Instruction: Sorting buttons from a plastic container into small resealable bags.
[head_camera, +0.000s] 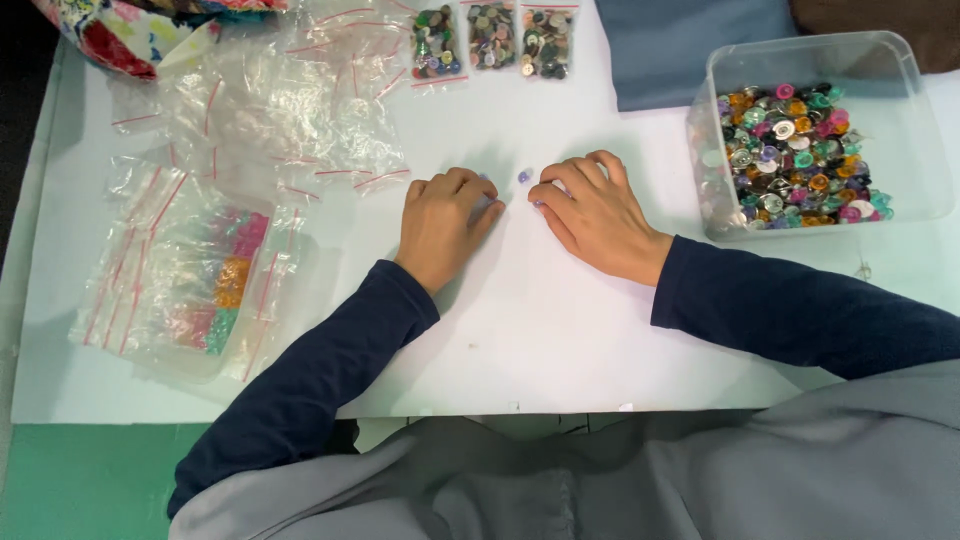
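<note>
Purple small button lies on white table, between fingertips of both hands, touching neither. Left hand curled, knuckles down, gripping nothing visible. Right hand curled loosely, fingertips just beside button. Clear tub of mixed buttons at right; empty zip bags at left.

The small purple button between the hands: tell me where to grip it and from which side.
Pinch the purple button by its rim, coming straight down from above with thumb and forefinger. It looks tiny and lies flat on the white table, so probably no side offers a face to grab. The right hand is nearest, fingertips just beside it; the left hand sits slightly further off.
</note>
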